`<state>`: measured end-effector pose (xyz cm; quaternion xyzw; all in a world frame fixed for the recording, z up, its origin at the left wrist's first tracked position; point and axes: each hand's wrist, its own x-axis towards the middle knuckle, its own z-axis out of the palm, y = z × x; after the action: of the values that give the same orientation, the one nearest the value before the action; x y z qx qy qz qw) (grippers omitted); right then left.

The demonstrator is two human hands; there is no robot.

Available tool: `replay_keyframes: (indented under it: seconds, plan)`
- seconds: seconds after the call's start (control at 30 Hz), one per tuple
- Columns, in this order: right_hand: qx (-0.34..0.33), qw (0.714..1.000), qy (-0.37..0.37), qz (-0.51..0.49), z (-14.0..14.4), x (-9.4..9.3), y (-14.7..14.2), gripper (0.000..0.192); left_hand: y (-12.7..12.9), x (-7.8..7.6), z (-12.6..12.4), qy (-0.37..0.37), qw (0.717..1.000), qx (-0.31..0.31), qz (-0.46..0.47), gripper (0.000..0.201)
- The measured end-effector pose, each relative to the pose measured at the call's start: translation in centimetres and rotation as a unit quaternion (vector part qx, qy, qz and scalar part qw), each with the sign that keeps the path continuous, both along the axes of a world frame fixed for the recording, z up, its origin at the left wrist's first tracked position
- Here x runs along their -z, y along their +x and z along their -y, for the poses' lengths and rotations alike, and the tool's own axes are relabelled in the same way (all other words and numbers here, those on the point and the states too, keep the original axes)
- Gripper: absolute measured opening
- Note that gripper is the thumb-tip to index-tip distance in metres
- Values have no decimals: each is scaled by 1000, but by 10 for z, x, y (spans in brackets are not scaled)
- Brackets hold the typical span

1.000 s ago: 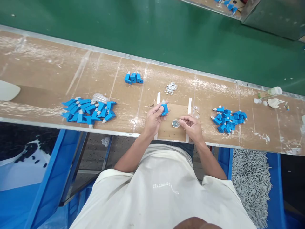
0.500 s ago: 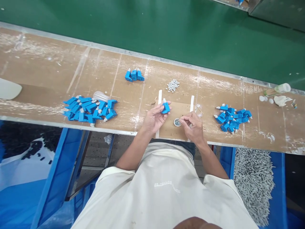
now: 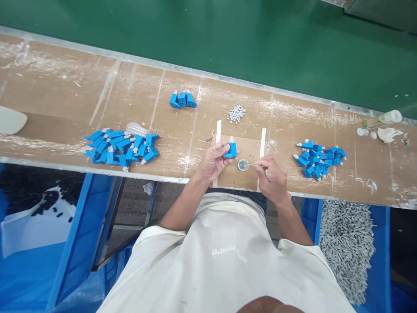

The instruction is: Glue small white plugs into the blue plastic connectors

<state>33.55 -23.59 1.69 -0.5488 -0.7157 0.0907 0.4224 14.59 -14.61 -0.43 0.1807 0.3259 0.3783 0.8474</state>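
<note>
Between the fingers of my left hand [image 3: 212, 163] is a blue plastic part [image 3: 231, 150] with a white tip pointing up and away from me. My right hand [image 3: 272, 177] pinches a thin stick [image 3: 253, 164], whose far end reaches into a small round dish [image 3: 243, 165]. The dish stands on a brown board [image 3: 228, 179] between two white tape strips. Beyond my hands lies a small heap of grey-white pellets [image 3: 236, 114]. Another thin stick [image 3: 273, 147] lies to the right of the right-hand strip.
A large pile of blue parts [image 3: 122, 148] lies at left, another [image 3: 319, 160] at right, and three [image 3: 183, 100] stand further back. A clear cup [image 3: 137, 129] rests by the left pile. Bottle [image 3: 384, 119] at far right; bin of grey pieces [image 3: 347, 248] below the table.
My right hand has drawn back to the right, and more of the stick and dish shows. My left hand has shifted slightly right with the blue part, which has turned a little.
</note>
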Motion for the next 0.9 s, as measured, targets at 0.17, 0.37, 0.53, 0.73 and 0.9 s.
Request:
replay_keyframes:
  seconds: [0.17,0.37,0.53,0.73,0.9]
  plan:
    - [55,985,-40,-158,1,9,-1,11,0,-4,6,2,999,46,28,18]
    - [67,969,49,-232,2,-17,-12,9,2,-9,16,13,991,116,67,23]
    - [47,980,106,-159,2,-25,-20,6,4,-9,18,21,988,139,56,33]
    - [21,983,116,-139,-2,-20,-21,15,4,-9,18,21,988,143,51,40]
    - [23,984,107,-142,-3,-18,-23,13,5,-6,18,21,987,148,51,41]
